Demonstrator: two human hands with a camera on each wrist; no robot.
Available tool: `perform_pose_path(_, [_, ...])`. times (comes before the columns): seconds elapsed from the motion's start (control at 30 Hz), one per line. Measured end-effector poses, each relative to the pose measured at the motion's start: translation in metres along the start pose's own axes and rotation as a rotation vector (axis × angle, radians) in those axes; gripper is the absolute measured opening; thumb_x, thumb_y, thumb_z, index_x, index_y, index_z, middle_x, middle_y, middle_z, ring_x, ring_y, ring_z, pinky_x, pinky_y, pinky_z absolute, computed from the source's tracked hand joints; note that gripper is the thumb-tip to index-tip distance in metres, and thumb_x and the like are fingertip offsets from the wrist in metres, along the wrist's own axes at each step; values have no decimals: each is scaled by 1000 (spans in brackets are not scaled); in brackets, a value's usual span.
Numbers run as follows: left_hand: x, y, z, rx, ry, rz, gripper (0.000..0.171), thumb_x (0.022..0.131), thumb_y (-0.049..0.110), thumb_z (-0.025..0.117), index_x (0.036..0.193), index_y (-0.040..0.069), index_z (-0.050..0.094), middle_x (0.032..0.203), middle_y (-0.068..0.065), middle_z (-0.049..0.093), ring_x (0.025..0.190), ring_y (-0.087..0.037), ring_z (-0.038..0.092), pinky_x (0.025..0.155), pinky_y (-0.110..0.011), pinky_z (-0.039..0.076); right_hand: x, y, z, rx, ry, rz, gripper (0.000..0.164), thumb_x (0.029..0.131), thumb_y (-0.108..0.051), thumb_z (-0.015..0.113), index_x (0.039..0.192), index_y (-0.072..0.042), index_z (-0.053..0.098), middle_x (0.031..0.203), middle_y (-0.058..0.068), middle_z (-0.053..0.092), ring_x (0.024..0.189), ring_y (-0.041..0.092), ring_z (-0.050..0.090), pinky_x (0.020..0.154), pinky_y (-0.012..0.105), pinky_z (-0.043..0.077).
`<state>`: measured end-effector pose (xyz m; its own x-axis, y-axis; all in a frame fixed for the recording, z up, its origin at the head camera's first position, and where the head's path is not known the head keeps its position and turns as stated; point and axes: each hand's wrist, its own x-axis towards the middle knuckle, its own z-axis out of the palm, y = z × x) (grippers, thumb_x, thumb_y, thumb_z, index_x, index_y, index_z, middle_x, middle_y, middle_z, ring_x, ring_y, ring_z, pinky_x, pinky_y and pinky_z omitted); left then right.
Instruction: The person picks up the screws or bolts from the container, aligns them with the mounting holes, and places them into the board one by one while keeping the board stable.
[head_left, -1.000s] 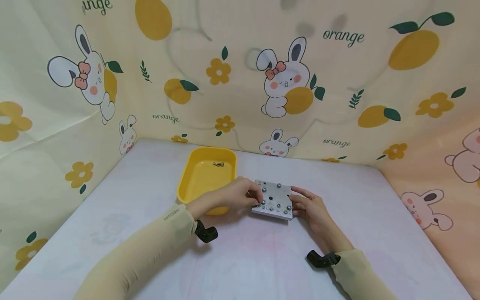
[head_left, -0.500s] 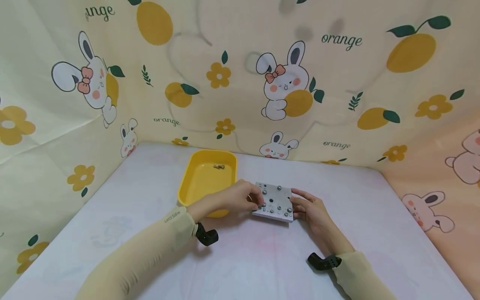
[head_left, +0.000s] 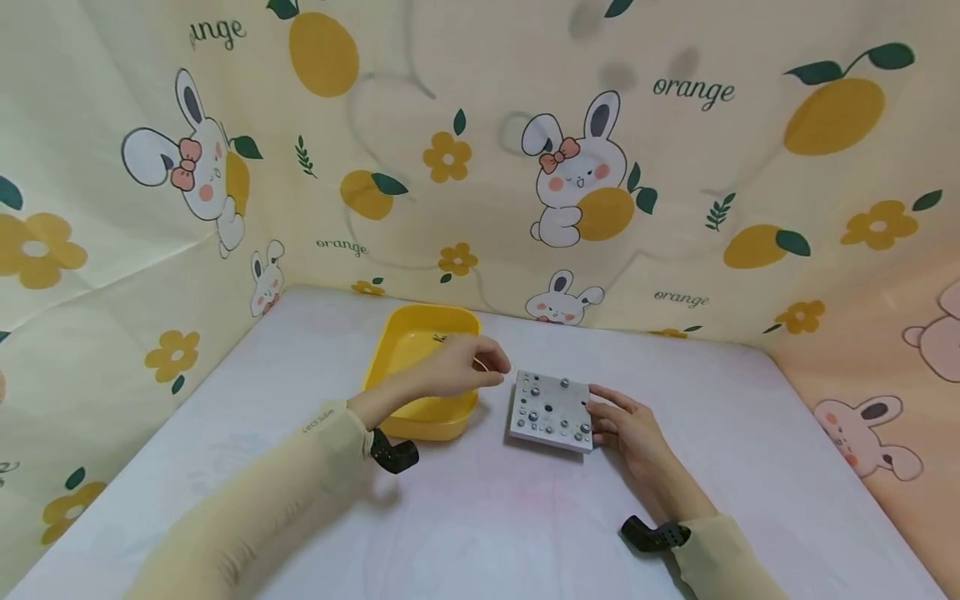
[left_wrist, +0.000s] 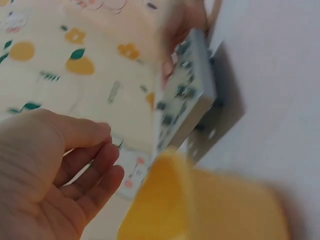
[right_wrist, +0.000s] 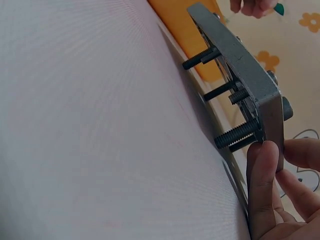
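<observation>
My right hand grips the right edge of a silver metal plate, thumb on one face and fingers on the other. Screw heads and holes dot its upper face. From its underside stick out several threaded screw shanks, and the plate is held tilted, raised off the table. My left hand hovers over the right side of a yellow tray, apart from the plate. In the left wrist view its fingers are loosely bent with the thumb near the index tip, and nothing shows between them.
A few small screws lie at the far end of the tray, partly hidden by my left hand. A white cloth covers the table. Behind it hangs a printed curtain with rabbits and oranges.
My left hand has left the plate's left edge and moved left and away from me, over the tray. The right hand still holds the plate in about the same place.
</observation>
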<state>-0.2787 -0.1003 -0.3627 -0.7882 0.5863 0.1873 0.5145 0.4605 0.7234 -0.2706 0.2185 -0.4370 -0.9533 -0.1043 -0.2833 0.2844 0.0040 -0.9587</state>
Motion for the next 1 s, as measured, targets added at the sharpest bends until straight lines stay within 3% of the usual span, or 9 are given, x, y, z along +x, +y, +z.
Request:
perform_pose_path(0.17, [-3, -12, -31, -40, 122, -89, 16, 94, 12, 68, 108, 4, 68, 101, -1, 68, 95, -15, 62, 86, -27, 52, 0, 0, -2, 10, 10, -1, 56, 94, -14, 68, 145, -8, 48, 105, 7, 70, 76, 15, 65, 66, 25, 56])
perform_pose_path(0.43, [5, -38, -72, -232, 276, -275, 25, 96, 8, 64, 117, -4, 63, 110, -14, 64, 105, -35, 61, 92, -42, 51, 1, 0, -5, 18, 0, -1, 58, 93, -16, 70, 146, -8, 47, 104, 6, 70, 77, 14, 65, 65, 24, 55])
perform_pose_path(0.57, [9, -48, -82, -299, 245, -354, 26, 96, 3, 63, 118, -9, 61, 115, -21, 61, 112, -41, 57, 94, -45, 49, 0, 0, -6, 18, -5, -5, 58, 93, -16, 70, 146, -8, 47, 103, 7, 71, 77, 14, 65, 65, 24, 55])
perform_pose_path(0.77, [15, -63, -83, -283, 110, -414, 32, 95, 0, 62, 123, -13, 58, 121, -24, 60, 112, -36, 59, 95, -44, 49, 1, 2, -5, 22, -10, -3, 58, 93, -16, 70, 146, -8, 47, 105, 7, 70, 77, 15, 65, 66, 25, 56])
perform_pose_path(1.0, [23, -78, -81, -323, 64, -422, 31, 93, -5, 62, 123, -12, 59, 122, -25, 61, 110, -33, 62, 96, -44, 48, 2, 3, -4, 19, 4, 13, 57, 93, -16, 70, 145, -11, 49, 107, 7, 70, 78, 15, 65, 66, 25, 56])
